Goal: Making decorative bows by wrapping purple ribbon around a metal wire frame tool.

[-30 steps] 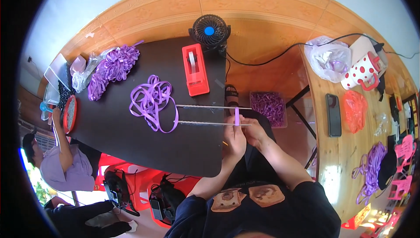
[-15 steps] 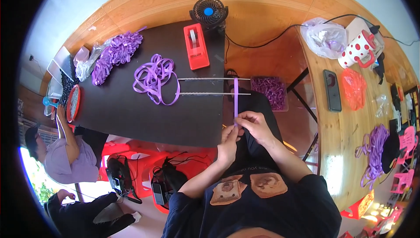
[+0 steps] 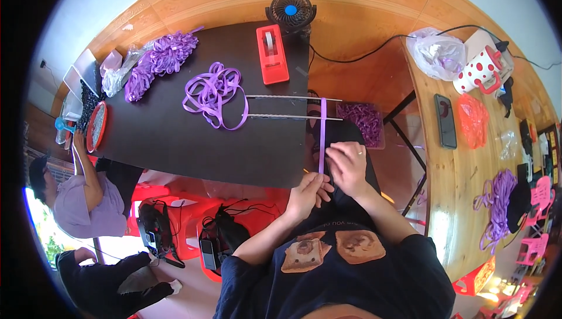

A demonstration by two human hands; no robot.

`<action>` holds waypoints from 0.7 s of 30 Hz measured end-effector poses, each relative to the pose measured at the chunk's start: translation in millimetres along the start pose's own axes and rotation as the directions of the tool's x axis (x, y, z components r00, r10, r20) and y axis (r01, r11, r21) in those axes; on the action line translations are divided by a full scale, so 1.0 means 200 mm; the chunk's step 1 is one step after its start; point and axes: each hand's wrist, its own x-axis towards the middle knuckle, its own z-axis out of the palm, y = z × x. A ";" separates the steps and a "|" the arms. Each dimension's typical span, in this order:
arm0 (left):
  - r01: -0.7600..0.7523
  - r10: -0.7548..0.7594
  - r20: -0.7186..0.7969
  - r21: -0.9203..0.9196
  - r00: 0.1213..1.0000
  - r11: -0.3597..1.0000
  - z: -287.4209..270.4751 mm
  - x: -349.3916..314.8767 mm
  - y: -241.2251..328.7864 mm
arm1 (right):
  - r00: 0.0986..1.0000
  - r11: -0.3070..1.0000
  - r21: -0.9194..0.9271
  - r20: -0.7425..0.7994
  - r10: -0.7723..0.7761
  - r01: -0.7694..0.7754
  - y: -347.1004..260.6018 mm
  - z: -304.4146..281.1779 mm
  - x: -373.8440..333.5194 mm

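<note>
Two thin twisted metal rods (image 3: 281,117) lie side by side on the dark table and stick out past its right edge. A purple ribbon (image 3: 322,137) crosses the rods near their tips and stretches down toward me. Its lower end is pinched in my left hand (image 3: 308,196), above my lap. Just right of the strip is my right hand (image 3: 349,169), its fingers loosely bent and apart, with nothing visible in them. At the rods' other end lies a loose tangle of purple ribbon (image 3: 213,93) on the table.
A red tape dispenser (image 3: 273,55) and black fan (image 3: 291,11) stand at the table's far right. Below the rods' tips sits a bin of purple pieces (image 3: 366,124). A wooden table (image 3: 439,202) on the right holds a phone (image 3: 445,121). Another person (image 3: 88,202) works at left.
My right hand has left the ribbon's lower end and moved slightly up and right. My left hand keeps its pinch, a little lower. The whole view has shifted slightly.
</note>
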 end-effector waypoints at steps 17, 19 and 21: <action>-0.198 0.198 0.047 -0.007 0.979 0.980 -0.09 0.12 -0.16 | 0.906 0.893 -0.154 0.026 -0.423 0.422 -0.06 -0.09 0.15; -0.188 0.188 0.013 -0.006 0.982 0.982 -0.03 0.18 -0.14 | 0.928 0.922 -0.115 0.000 -0.372 0.369 -0.07 -0.12 0.24; -0.203 0.203 -0.005 0.040 0.979 0.978 0.00 0.24 -0.11 | 0.944 0.943 -0.057 0.017 -0.328 0.329 -0.06 -0.16 0.36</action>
